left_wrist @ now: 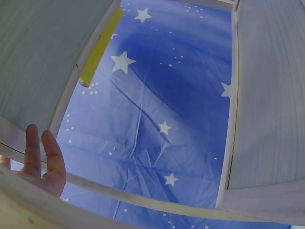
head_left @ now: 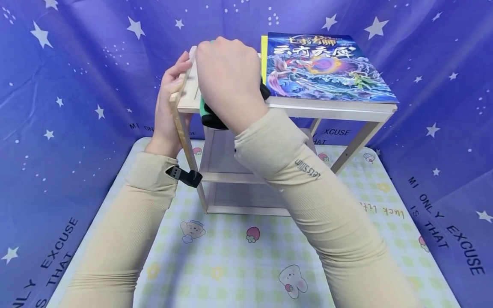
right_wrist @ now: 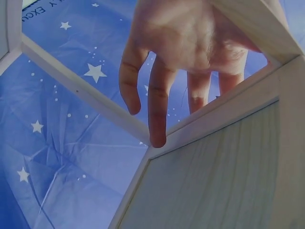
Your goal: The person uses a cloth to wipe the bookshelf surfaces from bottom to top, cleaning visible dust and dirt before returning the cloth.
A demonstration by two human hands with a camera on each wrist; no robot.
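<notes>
A small whitewashed wooden shelf unit [head_left: 335, 112] stands on the cloth-covered table. My left hand [head_left: 169, 107] holds its left side frame, fingers bent over the edge. My right hand [head_left: 231, 81] is above the left part of the top, knuckles bent and back of the hand upward. Under it a green-and-black thing [head_left: 213, 122] pokes out, mostly covered, its kind hidden. Fingers [left_wrist: 53, 157] show beside a wooden rail in the left wrist view. Through the right wrist view, a hand [right_wrist: 186, 43] with its palm side visible overlaps another rail.
A colourful illustrated book [head_left: 327, 66] lies on the right of the shelf top, with a yellow edge [head_left: 264, 60] beside it. Two lower shelf boards [head_left: 246, 199] sit below. A checked tablecloth [head_left: 231, 261] covers the table, and blue star-patterned curtains [head_left: 88, 64] surround it.
</notes>
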